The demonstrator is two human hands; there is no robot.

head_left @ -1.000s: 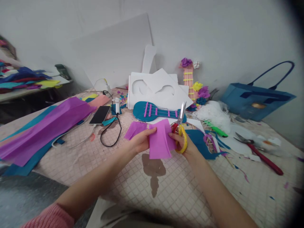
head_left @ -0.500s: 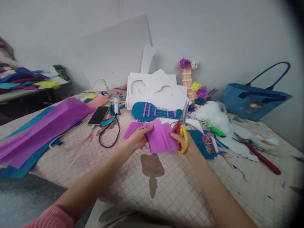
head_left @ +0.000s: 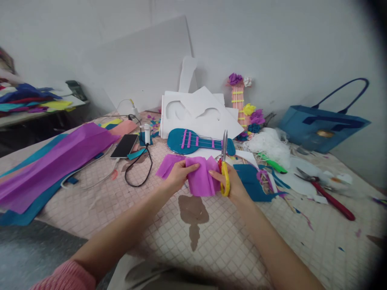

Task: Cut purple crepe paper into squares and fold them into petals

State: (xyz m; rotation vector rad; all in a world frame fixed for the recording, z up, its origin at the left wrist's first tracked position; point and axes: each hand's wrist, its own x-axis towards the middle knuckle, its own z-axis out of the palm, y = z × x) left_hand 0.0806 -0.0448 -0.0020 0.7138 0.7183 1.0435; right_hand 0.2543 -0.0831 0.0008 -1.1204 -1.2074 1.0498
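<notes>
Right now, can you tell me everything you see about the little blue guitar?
The blue guitar has a rounded, shiny body and a narrow neck pointing right. It looks homemade, but I can't tell from what. Five purple-pink strips cross it, with thin pale strings running lengthwise. It lies flat-looking in front of the white sheets. The scissors cover part of its neck; I can't tell if they touch it. Neither the left hand nor the right hand holds it.

A craft workspace, with coloured paper (head_left: 57,161), scissors (head_left: 224,161), pliers (head_left: 332,195) and cut-out boards (head_left: 193,110).
</notes>
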